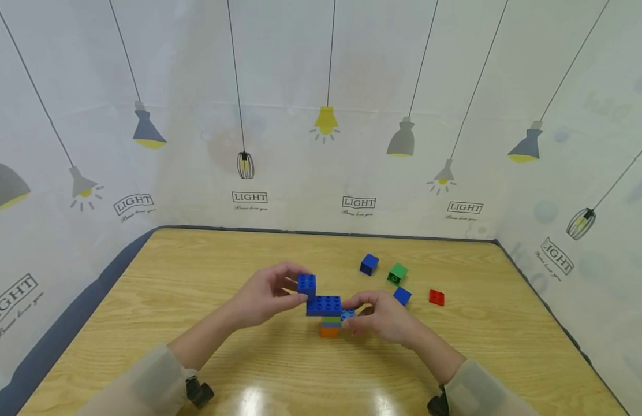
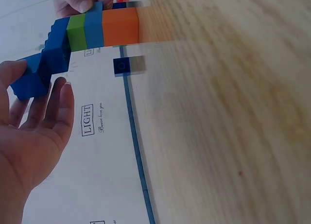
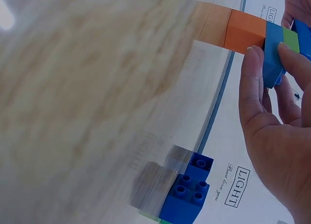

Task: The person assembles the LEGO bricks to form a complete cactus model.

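A small tower of toy building bricks stands in front of me: an orange brick (image 1: 329, 332) at the bottom, then a light blue brick (image 3: 273, 54), a green brick (image 2: 77, 32) and a long dark blue brick (image 1: 323, 306). On that one's left end sits a small dark blue brick (image 1: 306, 284). My left hand (image 1: 264, 297) holds this top brick between thumb and fingers. From the other side my right hand (image 1: 385, 318) pinches the light blue brick, which juts out to the right with studs showing.
Loose bricks lie behind and right of my right hand: a dark blue brick (image 1: 369, 264), a green brick (image 1: 398, 273), another blue brick (image 1: 402, 296) and a flat red brick (image 1: 437, 297). The wooden table (image 1: 222, 370) ends at a printed white curtain (image 1: 300, 173).
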### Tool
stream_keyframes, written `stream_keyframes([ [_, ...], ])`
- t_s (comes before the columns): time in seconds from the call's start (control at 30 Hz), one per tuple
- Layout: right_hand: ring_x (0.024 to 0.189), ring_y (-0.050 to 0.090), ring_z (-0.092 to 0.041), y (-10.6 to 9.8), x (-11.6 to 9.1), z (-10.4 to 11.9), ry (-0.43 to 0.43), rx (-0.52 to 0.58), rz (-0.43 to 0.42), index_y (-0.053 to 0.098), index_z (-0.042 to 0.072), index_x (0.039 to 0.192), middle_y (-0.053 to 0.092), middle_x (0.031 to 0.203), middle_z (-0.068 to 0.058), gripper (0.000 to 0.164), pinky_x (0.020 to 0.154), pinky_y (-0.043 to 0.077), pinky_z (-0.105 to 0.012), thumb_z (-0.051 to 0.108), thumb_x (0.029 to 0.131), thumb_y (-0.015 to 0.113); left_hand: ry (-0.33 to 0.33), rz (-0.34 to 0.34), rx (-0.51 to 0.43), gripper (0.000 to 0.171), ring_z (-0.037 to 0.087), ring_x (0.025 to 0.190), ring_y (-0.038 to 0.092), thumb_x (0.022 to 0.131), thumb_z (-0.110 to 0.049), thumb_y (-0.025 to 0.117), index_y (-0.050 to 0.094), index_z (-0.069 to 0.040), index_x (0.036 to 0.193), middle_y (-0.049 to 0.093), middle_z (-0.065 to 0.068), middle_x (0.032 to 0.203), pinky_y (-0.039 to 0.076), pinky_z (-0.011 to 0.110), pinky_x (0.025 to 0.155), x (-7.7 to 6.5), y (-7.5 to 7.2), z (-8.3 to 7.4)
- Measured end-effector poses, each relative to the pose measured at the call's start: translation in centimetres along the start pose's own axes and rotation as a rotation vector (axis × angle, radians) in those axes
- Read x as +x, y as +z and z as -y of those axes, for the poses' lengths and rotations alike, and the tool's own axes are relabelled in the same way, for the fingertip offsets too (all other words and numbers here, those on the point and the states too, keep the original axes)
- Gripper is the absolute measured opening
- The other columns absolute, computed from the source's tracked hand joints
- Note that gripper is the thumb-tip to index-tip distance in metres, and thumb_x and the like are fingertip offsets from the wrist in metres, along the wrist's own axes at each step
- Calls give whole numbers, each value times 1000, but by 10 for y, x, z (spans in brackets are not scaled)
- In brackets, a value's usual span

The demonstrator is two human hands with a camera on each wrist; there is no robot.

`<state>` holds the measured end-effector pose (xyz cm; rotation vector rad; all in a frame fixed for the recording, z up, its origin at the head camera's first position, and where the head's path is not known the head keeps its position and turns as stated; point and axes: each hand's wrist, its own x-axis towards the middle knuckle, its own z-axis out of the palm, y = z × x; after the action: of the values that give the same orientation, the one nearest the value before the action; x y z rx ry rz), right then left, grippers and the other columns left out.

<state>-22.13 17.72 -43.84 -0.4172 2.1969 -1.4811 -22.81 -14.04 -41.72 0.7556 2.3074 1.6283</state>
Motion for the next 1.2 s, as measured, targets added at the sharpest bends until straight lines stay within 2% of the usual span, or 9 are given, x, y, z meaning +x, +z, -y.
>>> stream_keyframes([
  [0.23,96,77,-22,0,0,0,4,2,0,75,4,130,69,127,-16,35,86,69,-39,20,100,83,3,20,-27,44,30,119,73,105,-22,77,67,-18,147,72,11,138,65,34,96,-6,4,3],
  [0.43,97,78,-22,1,-1,1,3,5,0,75,4,130,69,127,-17,35,87,69,-40,19,100,83,-13,40,-90,48,35,127,72,107,-22,74,63,-18,153,61,14,156,65,34,99,-8,6,4],
  [0.57,96,78,-22,1,-1,1,-3,0,2,74,3,131,69,127,-17,36,86,69,-39,19,100,82,-10,54,-133,47,37,127,72,108,-20,73,63,-18,154,55,16,161,66,36,98,-9,7,4],
  [1.1,96,78,-21,1,-2,2,-11,11,6,74,1,130,69,126,-17,35,86,69,-40,18,100,82,56,24,-95,48,39,127,72,105,-12,74,64,-13,153,62,19,142,66,30,96,-11,12,12],
  [1.2,97,78,-21,1,-2,2,-14,9,8,74,1,130,69,127,-18,35,86,69,-39,18,101,82,46,21,-105,49,39,127,71,105,-12,75,63,-13,153,60,19,146,66,31,96,-11,13,12],
])
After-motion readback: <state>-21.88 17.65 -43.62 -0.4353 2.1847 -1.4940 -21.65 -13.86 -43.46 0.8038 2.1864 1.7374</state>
